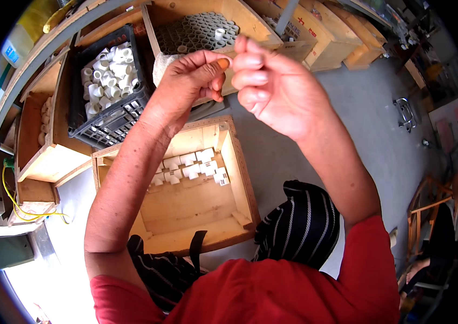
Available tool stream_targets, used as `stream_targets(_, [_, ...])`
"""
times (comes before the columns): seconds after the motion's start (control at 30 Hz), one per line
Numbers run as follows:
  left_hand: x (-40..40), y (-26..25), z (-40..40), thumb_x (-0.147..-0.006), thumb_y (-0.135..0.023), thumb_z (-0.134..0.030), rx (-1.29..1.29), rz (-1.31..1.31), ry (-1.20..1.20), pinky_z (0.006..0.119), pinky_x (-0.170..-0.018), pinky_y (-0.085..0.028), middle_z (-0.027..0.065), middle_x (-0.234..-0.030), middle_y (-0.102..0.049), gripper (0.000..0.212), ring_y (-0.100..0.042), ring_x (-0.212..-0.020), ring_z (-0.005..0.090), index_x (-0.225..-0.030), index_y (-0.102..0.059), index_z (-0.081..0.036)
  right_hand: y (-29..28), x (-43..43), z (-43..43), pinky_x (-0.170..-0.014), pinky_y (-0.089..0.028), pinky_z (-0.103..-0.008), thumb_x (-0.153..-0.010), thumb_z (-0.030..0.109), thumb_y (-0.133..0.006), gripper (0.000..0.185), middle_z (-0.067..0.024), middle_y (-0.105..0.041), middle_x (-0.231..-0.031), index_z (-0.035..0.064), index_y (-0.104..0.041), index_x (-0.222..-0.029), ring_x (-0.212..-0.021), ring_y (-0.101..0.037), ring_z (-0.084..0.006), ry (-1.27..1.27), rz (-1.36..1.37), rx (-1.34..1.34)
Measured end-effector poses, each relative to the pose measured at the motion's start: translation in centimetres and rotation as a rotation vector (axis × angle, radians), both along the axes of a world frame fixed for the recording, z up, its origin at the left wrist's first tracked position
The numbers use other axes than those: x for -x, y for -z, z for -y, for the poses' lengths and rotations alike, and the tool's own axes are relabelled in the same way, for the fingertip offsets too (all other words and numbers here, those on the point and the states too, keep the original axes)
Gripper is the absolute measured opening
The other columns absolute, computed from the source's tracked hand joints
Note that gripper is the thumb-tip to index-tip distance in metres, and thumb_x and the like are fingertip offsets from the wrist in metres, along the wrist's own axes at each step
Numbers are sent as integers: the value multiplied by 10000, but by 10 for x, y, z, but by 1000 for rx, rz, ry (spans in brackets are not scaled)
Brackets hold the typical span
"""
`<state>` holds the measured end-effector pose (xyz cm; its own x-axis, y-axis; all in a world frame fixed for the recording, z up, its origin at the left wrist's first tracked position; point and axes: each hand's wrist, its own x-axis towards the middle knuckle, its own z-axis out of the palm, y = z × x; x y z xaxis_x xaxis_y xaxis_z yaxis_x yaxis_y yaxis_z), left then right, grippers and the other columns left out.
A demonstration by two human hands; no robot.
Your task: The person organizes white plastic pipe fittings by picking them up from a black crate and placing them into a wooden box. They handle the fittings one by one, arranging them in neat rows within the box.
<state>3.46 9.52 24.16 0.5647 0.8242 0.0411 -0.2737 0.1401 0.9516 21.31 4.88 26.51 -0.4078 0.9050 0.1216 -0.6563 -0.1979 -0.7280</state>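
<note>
My left hand (200, 75) is raised above the far side of a wooden box, thumb and index finger pinched together. The thumb tip is orange. Close beside it, my right hand (271, 81) has its fingers curled inward, palm partly facing me. A small pale edge shows between the two hands' fingertips; whether it is a held thing I cannot tell. Below, the wooden box (245, 182) stands before my knees. White plastic pipe tees (191, 171) lie in rows at its far end, partly hidden by my left forearm.
A black plastic crate (109, 125) of white pipe fittings (109, 77) stands at the far left. Beyond my hands, a wooden bin (253, 24) holds upright plastic couplings (196, 34). More wooden bins (330, 36) line the far right. A yellow cable (10, 198) hangs at left.
</note>
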Motion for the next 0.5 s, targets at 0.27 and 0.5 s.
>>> stream_targets(0.27, [10,2,-3,-966,-584,-202,-57,-76,-30,227,-637,-484,-18,-681,-541,209,-533,-624,81,-1067,-650,-31,-27,-39,50,-580,-416,-201,-969,153,-561,126,28,-576,-783,42,-607,-1007,-639,-485,-55,928,695,-730])
stream_targets(0.5, [9,7,-5,-964,-582,-187,-10,-50,34,243,-651,-500,-3,-687,-558,185,-549,-631,102,-1052,-638,-34,-30,-13,38,-529,-388,-207,-996,212,-517,236,25,-522,-675,25,-619,-1098,-577,-442,-48,148,529,-392])
